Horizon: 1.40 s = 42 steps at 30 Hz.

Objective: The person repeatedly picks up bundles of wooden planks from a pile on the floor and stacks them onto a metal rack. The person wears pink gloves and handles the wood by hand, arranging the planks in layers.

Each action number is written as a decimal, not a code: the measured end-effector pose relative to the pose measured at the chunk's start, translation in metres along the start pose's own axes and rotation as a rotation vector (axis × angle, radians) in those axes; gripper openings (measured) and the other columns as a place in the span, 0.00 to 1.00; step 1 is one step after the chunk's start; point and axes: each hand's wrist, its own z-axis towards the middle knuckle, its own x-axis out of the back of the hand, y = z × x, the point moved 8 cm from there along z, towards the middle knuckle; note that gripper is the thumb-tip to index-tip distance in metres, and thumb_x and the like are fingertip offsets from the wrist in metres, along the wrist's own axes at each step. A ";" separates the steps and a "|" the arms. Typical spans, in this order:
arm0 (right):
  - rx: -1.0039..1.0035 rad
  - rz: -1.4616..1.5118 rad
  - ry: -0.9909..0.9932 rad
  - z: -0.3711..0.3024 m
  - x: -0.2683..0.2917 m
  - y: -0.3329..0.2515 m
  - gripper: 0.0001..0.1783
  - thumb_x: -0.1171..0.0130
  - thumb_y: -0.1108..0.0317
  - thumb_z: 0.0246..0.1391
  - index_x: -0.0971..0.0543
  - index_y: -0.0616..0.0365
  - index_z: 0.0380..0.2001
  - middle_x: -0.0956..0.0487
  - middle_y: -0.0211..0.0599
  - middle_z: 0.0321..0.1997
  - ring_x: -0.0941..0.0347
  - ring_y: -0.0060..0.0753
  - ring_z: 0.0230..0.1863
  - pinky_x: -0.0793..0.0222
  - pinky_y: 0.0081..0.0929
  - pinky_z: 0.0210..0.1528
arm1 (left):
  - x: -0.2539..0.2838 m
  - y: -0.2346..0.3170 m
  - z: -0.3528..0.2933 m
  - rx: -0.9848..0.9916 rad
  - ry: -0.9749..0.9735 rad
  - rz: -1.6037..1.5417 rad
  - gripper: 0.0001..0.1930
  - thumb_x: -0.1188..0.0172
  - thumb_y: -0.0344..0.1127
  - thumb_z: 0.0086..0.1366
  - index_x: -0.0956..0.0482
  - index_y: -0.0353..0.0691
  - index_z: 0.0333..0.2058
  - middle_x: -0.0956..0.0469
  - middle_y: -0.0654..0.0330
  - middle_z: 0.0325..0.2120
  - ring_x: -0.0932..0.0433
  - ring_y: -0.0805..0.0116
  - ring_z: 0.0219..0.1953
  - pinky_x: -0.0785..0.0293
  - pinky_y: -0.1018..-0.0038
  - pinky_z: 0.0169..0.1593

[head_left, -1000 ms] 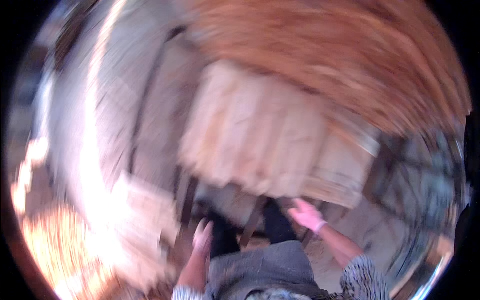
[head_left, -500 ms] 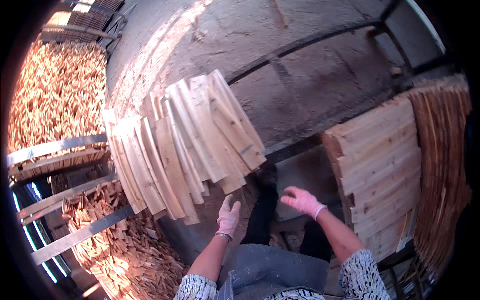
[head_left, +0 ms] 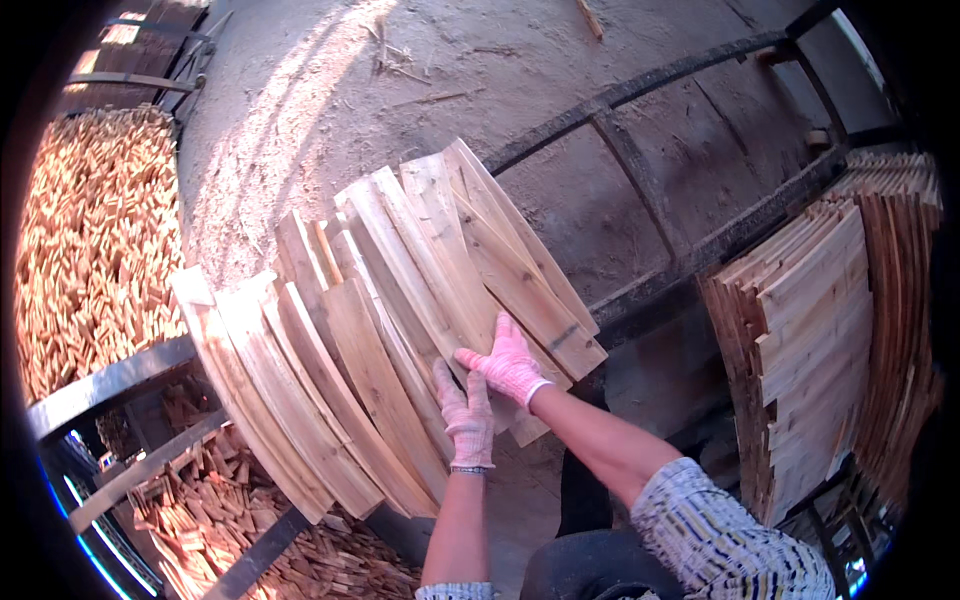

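Note:
Pale wooden boards [head_left: 390,400] lie side by side in a loose, uneven row in front of me, some overlapping. My left hand [head_left: 467,418], in a pinkish work glove, is at the near ends of the middle boards, with fingers apart. Just right of it, my right hand [head_left: 510,370], in a pink glove, rests over a board [head_left: 440,270] with thumb and fingers spread. The two hands almost meet. Neither has visibly closed round a board, though the undersides of the fingers are hidden.
A dark metal frame [head_left: 640,190] runs from the boards toward the upper right. Stacked boards [head_left: 815,350] stand at the right. Heaps of small wood pieces [head_left: 95,250] fill the left, behind metal rails [head_left: 110,385]. Wood scraps lie on the dusty floor [head_left: 450,60].
Both hands have moved forward from in front of my body onto the boards, the right one swinging left toward the left hand. My view has shifted, so the boards appear nearer.

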 end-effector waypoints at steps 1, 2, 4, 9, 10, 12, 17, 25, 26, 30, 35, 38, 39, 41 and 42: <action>-0.001 0.012 0.008 -0.001 -0.001 -0.001 0.67 0.32 0.33 0.45 0.54 0.64 0.74 0.42 0.62 0.73 0.46 0.55 0.75 0.48 0.44 0.74 | 0.004 -0.007 0.001 0.075 0.011 -0.134 0.37 0.45 0.47 0.72 0.47 0.30 0.70 0.43 0.42 0.69 0.42 0.52 0.71 0.48 0.65 0.72; 0.014 0.053 -0.018 -0.002 -0.003 -0.002 0.67 0.31 0.34 0.44 0.53 0.64 0.73 0.41 0.62 0.72 0.45 0.56 0.74 0.47 0.44 0.74 | -0.001 -0.016 0.001 0.179 -0.039 -0.246 0.37 0.47 0.47 0.73 0.48 0.31 0.71 0.43 0.44 0.69 0.42 0.55 0.70 0.47 0.66 0.71; -0.040 0.073 -0.097 -0.003 -0.007 0.002 0.68 0.29 0.35 0.42 0.52 0.65 0.73 0.39 0.63 0.71 0.42 0.56 0.73 0.46 0.44 0.73 | 0.001 -0.015 0.004 0.144 -0.022 -0.308 0.37 0.48 0.47 0.74 0.51 0.32 0.72 0.44 0.47 0.70 0.41 0.58 0.69 0.45 0.68 0.70; -0.045 0.150 -0.115 0.002 0.002 -0.010 0.65 0.26 0.39 0.39 0.45 0.66 0.70 0.29 0.63 0.64 0.31 0.55 0.65 0.34 0.41 0.65 | -0.001 -0.004 -0.003 0.102 -0.033 0.078 0.39 0.46 0.46 0.74 0.55 0.33 0.72 0.47 0.47 0.72 0.49 0.60 0.73 0.53 0.69 0.73; -0.055 0.096 -0.110 0.002 0.005 -0.010 0.64 0.26 0.39 0.39 0.45 0.65 0.70 0.28 0.62 0.63 0.29 0.54 0.64 0.33 0.41 0.64 | -0.002 0.000 -0.007 0.109 -0.094 0.009 0.43 0.44 0.53 0.71 0.51 0.28 0.71 0.48 0.42 0.71 0.49 0.51 0.73 0.53 0.63 0.73; -0.038 -0.013 -0.114 0.001 0.011 -0.009 0.60 0.27 0.41 0.42 0.43 0.62 0.70 0.26 0.61 0.61 0.28 0.55 0.62 0.33 0.41 0.64 | 0.001 0.008 -0.012 0.160 -0.268 -0.130 0.43 0.41 0.51 0.69 0.50 0.29 0.70 0.45 0.42 0.70 0.47 0.51 0.73 0.51 0.64 0.73; -0.023 -0.083 -0.121 -0.014 0.033 0.004 0.55 0.29 0.40 0.44 0.40 0.60 0.67 0.24 0.61 0.58 0.27 0.55 0.61 0.32 0.43 0.62 | 0.095 0.065 0.028 -0.036 0.263 0.882 0.67 0.31 0.69 0.48 0.60 0.33 0.72 0.56 0.39 0.72 0.56 0.42 0.74 0.64 0.54 0.75; -0.007 0.007 -0.070 -0.109 0.090 0.044 0.47 0.27 0.41 0.42 0.31 0.60 0.59 0.23 0.58 0.56 0.26 0.57 0.58 0.29 0.43 0.58 | 0.080 0.029 0.060 0.332 0.182 1.320 0.74 0.30 0.78 0.35 0.57 0.39 0.72 0.48 0.35 0.67 0.48 0.32 0.68 0.50 0.39 0.67; -0.017 0.000 -0.045 -0.128 0.103 0.055 0.45 0.28 0.44 0.44 0.31 0.59 0.60 0.24 0.54 0.57 0.27 0.50 0.60 0.31 0.41 0.62 | 0.082 0.056 0.054 0.065 0.459 1.390 0.72 0.28 0.76 0.34 0.52 0.39 0.71 0.42 0.41 0.65 0.41 0.39 0.64 0.39 0.44 0.63; -0.056 0.013 -0.019 -0.196 0.161 0.100 0.38 0.35 0.46 0.46 0.31 0.59 0.54 0.21 0.55 0.48 0.24 0.60 0.51 0.28 0.48 0.52 | 0.018 0.100 0.054 -0.322 0.105 0.896 0.69 0.29 0.73 0.38 0.52 0.39 0.71 0.41 0.41 0.65 0.39 0.40 0.63 0.38 0.45 0.63; -0.110 0.138 0.143 -0.260 0.197 0.149 0.38 0.30 0.53 0.39 0.30 0.57 0.54 0.19 0.53 0.43 0.23 0.57 0.49 0.29 0.49 0.49 | -0.084 0.179 -0.007 -0.529 -0.234 0.628 0.65 0.30 0.68 0.43 0.52 0.39 0.71 0.40 0.42 0.65 0.37 0.42 0.62 0.36 0.47 0.62; -0.084 0.251 0.277 -0.296 0.215 0.188 0.40 0.30 0.53 0.39 0.31 0.56 0.56 0.19 0.51 0.45 0.23 0.56 0.50 0.29 0.49 0.49 | -0.139 0.220 -0.056 -0.588 -0.406 0.570 0.62 0.31 0.65 0.46 0.53 0.39 0.71 0.39 0.43 0.64 0.36 0.43 0.62 0.35 0.48 0.62; -0.107 0.292 0.300 -0.305 0.218 0.203 0.40 0.30 0.54 0.39 0.31 0.56 0.57 0.20 0.51 0.45 0.23 0.56 0.50 0.29 0.48 0.49 | -0.155 0.227 -0.071 -0.591 -0.468 0.562 0.61 0.31 0.64 0.47 0.53 0.39 0.72 0.39 0.43 0.64 0.35 0.44 0.61 0.34 0.48 0.62; -0.147 0.364 0.334 -0.326 0.219 0.231 0.41 0.30 0.54 0.40 0.32 0.57 0.58 0.20 0.52 0.46 0.23 0.56 0.50 0.29 0.48 0.49 | -0.182 0.236 -0.097 -0.580 -0.566 0.575 0.59 0.31 0.62 0.49 0.53 0.39 0.72 0.38 0.44 0.64 0.35 0.44 0.61 0.33 0.49 0.62; -0.152 0.387 0.368 -0.334 0.222 0.244 0.41 0.30 0.55 0.40 0.32 0.57 0.58 0.20 0.52 0.47 0.23 0.56 0.50 0.29 0.48 0.49 | -0.195 0.239 -0.109 -0.581 -0.604 0.584 0.59 0.31 0.62 0.50 0.53 0.39 0.72 0.38 0.44 0.64 0.34 0.45 0.61 0.33 0.49 0.62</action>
